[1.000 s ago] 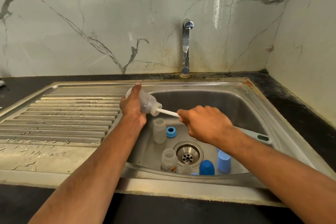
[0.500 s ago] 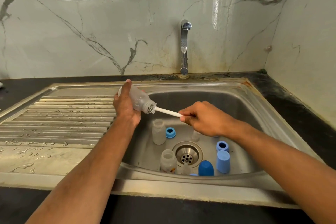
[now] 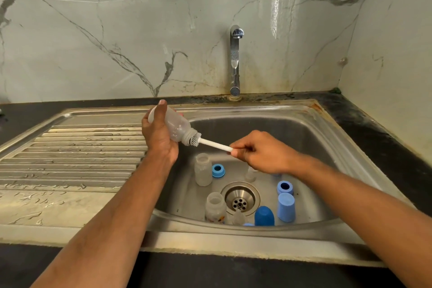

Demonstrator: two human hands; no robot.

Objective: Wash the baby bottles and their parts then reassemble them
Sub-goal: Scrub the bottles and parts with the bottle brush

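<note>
My left hand (image 3: 159, 140) grips a clear baby bottle (image 3: 177, 127), tilted with its mouth down to the right, above the sink's left rim. My right hand (image 3: 259, 152) pinches the white handle of a bottle brush (image 3: 214, 144); the bristles sit at the bottle's mouth, partly outside it. Inside the steel sink (image 3: 311, 128) stand two more clear bottles (image 3: 203, 169) (image 3: 215, 207), a blue ring (image 3: 218, 170), another blue ring (image 3: 285, 187), a light blue cap (image 3: 286, 207) and a dark blue cap (image 3: 264, 216). A clear teat (image 3: 250, 174) is partly hidden under my right hand.
The tap (image 3: 235, 61) stands behind the sink, with no water running. A wet ribbed drainboard (image 3: 77, 154) lies left of the basin. The drain (image 3: 240, 198) is at the basin's centre. Marble walls close in at the back and right; a black counter (image 3: 364, 121) surrounds the sink.
The brush has been drawn out of the bottle until its bristles show at the mouth. My right hand moved right and back; the left hand with the bottle shifted slightly left and up.
</note>
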